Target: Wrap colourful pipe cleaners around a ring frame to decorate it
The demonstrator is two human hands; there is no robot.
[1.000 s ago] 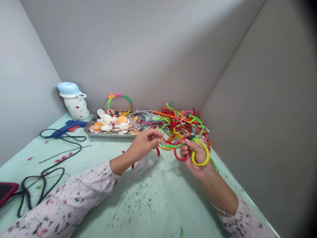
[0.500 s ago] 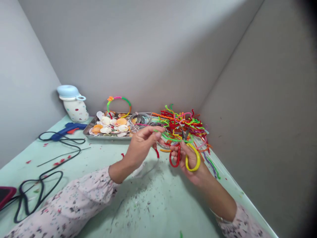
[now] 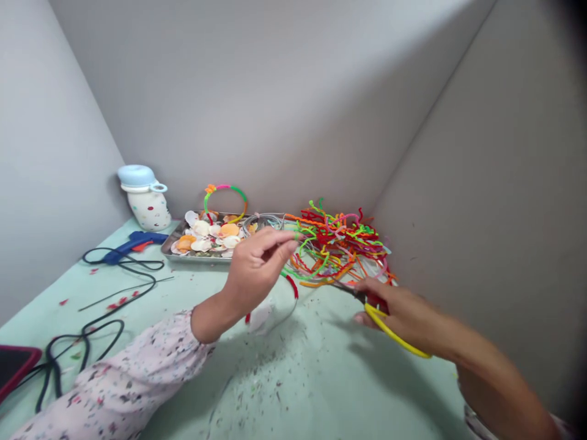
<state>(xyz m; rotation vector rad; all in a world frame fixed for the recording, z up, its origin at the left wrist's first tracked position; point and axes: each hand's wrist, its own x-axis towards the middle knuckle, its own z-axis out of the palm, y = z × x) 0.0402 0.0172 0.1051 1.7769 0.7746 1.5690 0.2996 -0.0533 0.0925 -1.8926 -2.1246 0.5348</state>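
My left hand [image 3: 254, 269] is closed in a pinch, with the short green end of a pipe cleaner [image 3: 297, 236] showing at its fingertips. Below those fingers is a thin wire hoop [image 3: 293, 288], partly wrapped in red and green; my hand hides part of it, so I cannot tell whether it is held too. A whitish piece [image 3: 262, 318] lies by the hoop. In my right hand [image 3: 408, 315] are scissors [image 3: 353, 291] with a yellow and a red handle, their blades pointing left near the front of the pipe cleaner pile [image 3: 348, 238].
A metal tray [image 3: 202, 259] of shells stands at the back, with a finished-looking colourful ring [image 3: 246, 198] propped on it. To the left are a bottle [image 3: 149, 208], a blue glue gun [image 3: 119, 250] with black cable [image 3: 92, 321], and a red-edged device [image 3: 18, 370].
My right hand has drawn the scissors away to the right and turned them sideways. My left hand stays nearly in place, still pinching. The view has shifted slightly.
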